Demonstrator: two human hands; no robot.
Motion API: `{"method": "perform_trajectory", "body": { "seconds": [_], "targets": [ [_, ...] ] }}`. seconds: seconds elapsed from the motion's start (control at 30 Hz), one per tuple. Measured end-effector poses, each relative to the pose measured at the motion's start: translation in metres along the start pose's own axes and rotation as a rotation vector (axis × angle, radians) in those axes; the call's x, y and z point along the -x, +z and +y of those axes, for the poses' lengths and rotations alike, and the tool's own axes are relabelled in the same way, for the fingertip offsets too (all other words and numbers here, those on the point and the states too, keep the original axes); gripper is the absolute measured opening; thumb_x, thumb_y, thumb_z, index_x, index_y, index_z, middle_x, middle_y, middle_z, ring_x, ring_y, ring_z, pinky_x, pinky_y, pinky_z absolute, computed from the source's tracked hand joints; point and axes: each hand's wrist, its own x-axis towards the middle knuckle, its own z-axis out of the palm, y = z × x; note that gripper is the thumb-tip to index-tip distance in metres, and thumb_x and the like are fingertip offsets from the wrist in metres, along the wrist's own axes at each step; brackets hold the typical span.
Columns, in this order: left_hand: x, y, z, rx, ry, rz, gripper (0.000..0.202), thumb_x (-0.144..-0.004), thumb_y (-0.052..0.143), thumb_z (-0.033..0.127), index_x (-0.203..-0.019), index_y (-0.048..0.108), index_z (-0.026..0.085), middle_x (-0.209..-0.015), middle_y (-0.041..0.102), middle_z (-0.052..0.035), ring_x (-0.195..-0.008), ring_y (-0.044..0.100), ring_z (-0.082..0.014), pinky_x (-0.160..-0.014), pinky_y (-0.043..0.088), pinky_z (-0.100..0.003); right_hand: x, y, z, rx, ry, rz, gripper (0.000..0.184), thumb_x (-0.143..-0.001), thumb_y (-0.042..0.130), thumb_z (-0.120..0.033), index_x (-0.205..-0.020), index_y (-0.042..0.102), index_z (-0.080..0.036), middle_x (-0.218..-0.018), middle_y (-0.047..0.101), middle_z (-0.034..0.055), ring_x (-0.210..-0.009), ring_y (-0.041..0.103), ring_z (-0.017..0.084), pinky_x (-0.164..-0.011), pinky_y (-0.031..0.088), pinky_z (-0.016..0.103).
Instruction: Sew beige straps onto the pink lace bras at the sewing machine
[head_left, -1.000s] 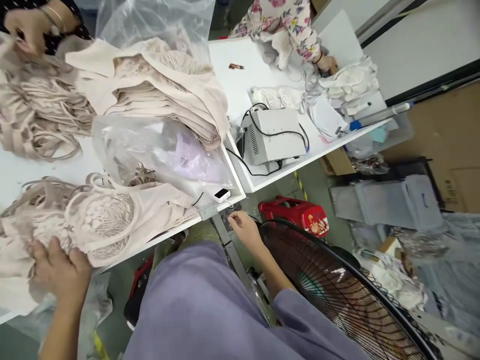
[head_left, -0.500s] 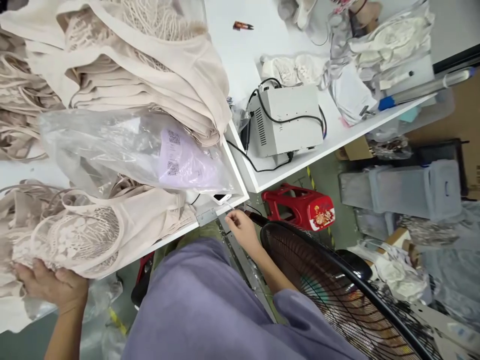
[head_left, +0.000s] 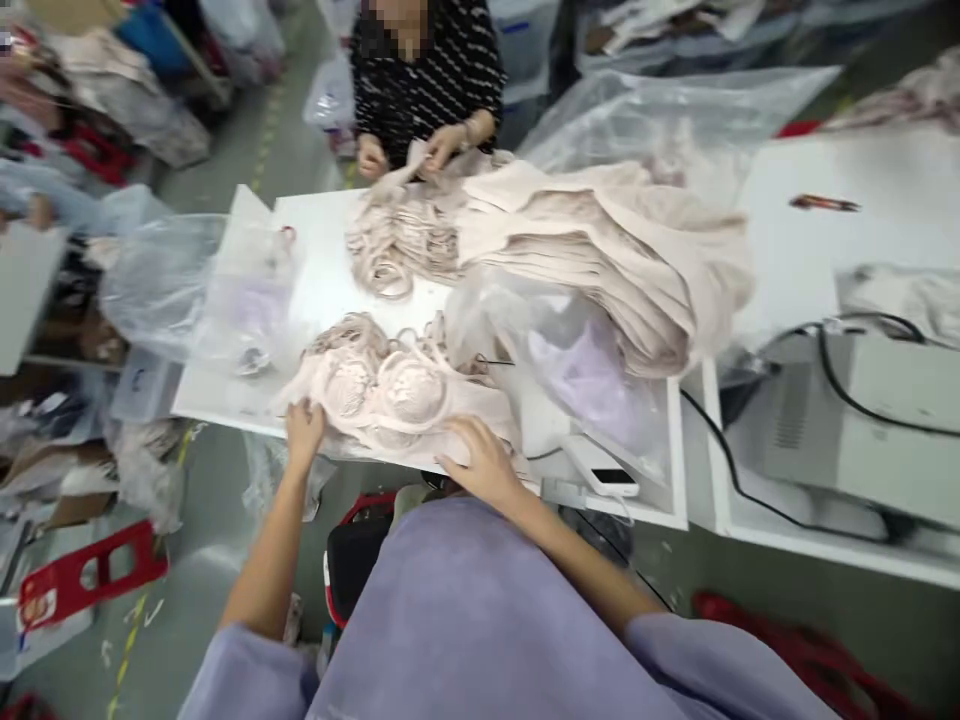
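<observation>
A pale beige bra (head_left: 412, 388) with lace cups lies on a stack of similar ones along the table's near edge. My left hand (head_left: 305, 435) touches the bra's left end, its fingertips slightly apart on the fabric. Over the right side band rests my right hand (head_left: 484, 462), fingers stretched out and thumb apart. Straps bunch up behind the cups. Some blur softens the fingers' outlines.
Behind is a larger beige bra stack (head_left: 585, 230), with a clear bag (head_left: 585, 360) in front of it. A white phone-like device (head_left: 604, 468) sits at the near edge. Across the table (head_left: 322, 215), a person (head_left: 427, 90) handles beige fabric. A grey box (head_left: 900, 420) stands right.
The view has swung left, bringing the person opposite into sight. My right hand has gone from the table's corner, where it pinched something thin, onto the bra. My left hand stays at the bra.
</observation>
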Motion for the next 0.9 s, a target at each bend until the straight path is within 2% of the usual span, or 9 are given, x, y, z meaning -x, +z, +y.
{"method": "perform_trajectory", "body": {
  "seconds": [0.13,0.27,0.37,0.47,0.53,0.63,0.73,0.83,0.9],
  "targets": [
    [0.001,0.007,-0.029,0.018,-0.244,0.05,0.049,-0.096,0.05,0.037,-0.138,0.051,0.013,-0.151,0.043,-0.0207,-0.144,0.034,-0.0359,-0.115,0.031,-0.058,-0.068,0.044,-0.005,0.233,-0.081,-0.053,0.076,-0.079,0.075,-0.04,-0.144,0.045,-0.015,-0.151,0.04,0.0182,-0.141,0.036,0.032,-0.119,0.03,0.048],
    [0.001,0.001,-0.034,0.104,-0.324,0.076,0.06,-0.093,0.053,0.036,-0.145,0.044,0.006,-0.157,0.027,-0.0312,-0.148,0.021,-0.0458,-0.113,0.025,-0.068,-0.079,0.077,-0.02,0.427,-0.105,-0.133,0.049,-0.081,0.072,-0.034,-0.125,0.061,-0.014,-0.124,0.06,0.0169,-0.12,0.052,0.033,-0.106,0.039,0.048],
    [0.001,-0.006,-0.027,0.166,-0.241,0.101,0.062,-0.096,0.046,0.032,-0.15,0.035,0.003,-0.161,0.018,-0.0308,-0.152,0.01,-0.0415,-0.118,0.015,-0.065,-0.061,0.096,-0.031,0.51,-0.114,-0.099,0.033,-0.088,0.063,-0.031,-0.118,0.063,-0.016,-0.114,0.061,0.0141,-0.108,0.054,0.03,-0.095,0.044,0.043],
    [0.01,-0.001,-0.013,0.228,-0.051,0.085,0.065,-0.098,0.043,0.041,-0.156,0.029,0.015,-0.168,0.008,-0.0165,-0.154,0.001,-0.034,-0.123,0.007,-0.058,-0.052,0.113,-0.034,0.587,-0.114,-0.087,0.033,-0.09,0.06,-0.032,-0.12,0.061,-0.018,-0.118,0.058,0.0131,-0.109,0.052,0.029,-0.094,0.043,0.041],
    [0.017,0.012,-0.004,0.273,0.069,0.022,0.064,-0.096,0.047,0.049,-0.154,0.037,0.025,-0.168,0.015,-0.0092,-0.154,0.009,-0.0333,-0.123,0.011,-0.056,-0.056,0.122,-0.031,0.64,-0.11,-0.09,0.036,-0.089,0.061,-0.035,-0.121,0.06,-0.018,-0.119,0.057,0.0138,-0.11,0.051,0.03,-0.094,0.042,0.043],
    [0.019,0.036,0.0,0.329,0.104,-0.054,0.058,-0.097,0.046,0.049,-0.15,0.044,0.027,-0.163,0.03,-0.0113,-0.15,0.024,-0.0352,-0.121,0.021,-0.056,-0.068,0.133,-0.025,0.705,-0.141,-0.13,0.035,-0.088,0.064,-0.037,-0.118,0.062,-0.02,-0.116,0.059,0.0121,-0.109,0.052,0.03,-0.097,0.042,0.042],
    [0.013,0.05,-0.003,0.381,0.073,-0.069,0.057,-0.099,0.044,0.047,-0.151,0.043,0.023,-0.161,0.032,-0.0165,-0.148,0.028,-0.0379,-0.119,0.023,-0.059,-0.075,0.14,-0.021,0.763,-0.169,-0.145,0.033,-0.087,0.063,-0.037,-0.115,0.063,-0.019,-0.113,0.061,0.0126,-0.107,0.053,0.03,-0.097,0.042,0.043],
    [0.02,0.049,-0.008,0.434,0.081,-0.06,0.057,-0.099,0.044,0.046,-0.151,0.042,0.022,-0.161,0.031,-0.0161,-0.149,0.027,-0.0366,-0.12,0.023,-0.057,-0.078,0.146,-0.016,0.795,-0.194,-0.14,0.03,-0.088,0.058,-0.037,-0.111,0.063,-0.018,-0.11,0.062,0.0138,-0.106,0.054,0.032,-0.096,0.043,0.045],
    [0.041,0.043,-0.017,0.464,0.077,-0.048,0.057,-0.101,0.04,0.045,-0.153,0.039,0.021,-0.163,0.029,-0.0146,-0.15,0.027,-0.0322,-0.122,0.025,-0.052,-0.078,0.146,-0.014,0.79,-0.222,-0.155,0.031,-0.089,0.055,-0.039,-0.11,0.063,-0.018,-0.109,0.063,0.0145,-0.106,0.055,0.033,-0.094,0.044,0.047]
  ]
}}
